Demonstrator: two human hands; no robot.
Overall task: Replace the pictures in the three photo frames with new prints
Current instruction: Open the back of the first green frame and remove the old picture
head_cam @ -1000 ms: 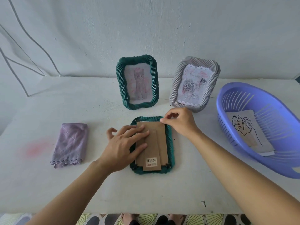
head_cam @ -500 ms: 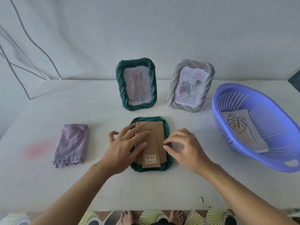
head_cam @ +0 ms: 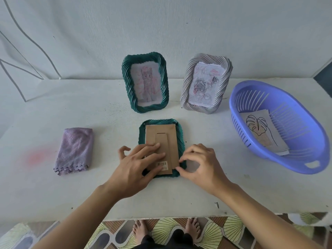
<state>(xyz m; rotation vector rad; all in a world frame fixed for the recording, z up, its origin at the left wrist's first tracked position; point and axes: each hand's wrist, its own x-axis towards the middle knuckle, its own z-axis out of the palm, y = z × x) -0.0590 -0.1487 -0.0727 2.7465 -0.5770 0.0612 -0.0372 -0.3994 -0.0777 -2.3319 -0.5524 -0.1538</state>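
A green photo frame [head_cam: 181, 139] lies face down at the table's middle, its brown cardboard backing [head_cam: 170, 139] and stand facing up. My left hand [head_cam: 136, 168] presses flat on the lower left of the backing. My right hand [head_cam: 203, 166] has curled fingers, and its thumb and forefinger pinch the frame's lower right edge. Behind stand a second green frame [head_cam: 125, 81] with a cat picture and a grey frame [head_cam: 225, 76] with a rose drawing. Prints [head_cam: 258, 126], the top one a leaf line drawing, lie in a purple basket [head_cam: 233, 97] at the right.
A folded lilac cloth [head_cam: 75, 150] lies on the white table [head_cam: 107, 194] to the left, beside a faint pink stain. A wall runs close behind the frames. The table's front edge is near my body, with patterned floor and bare feet below.
My right hand came down from the frame's top right corner along its right side to the lower right corner. My left hand slid a little lower on the backing.
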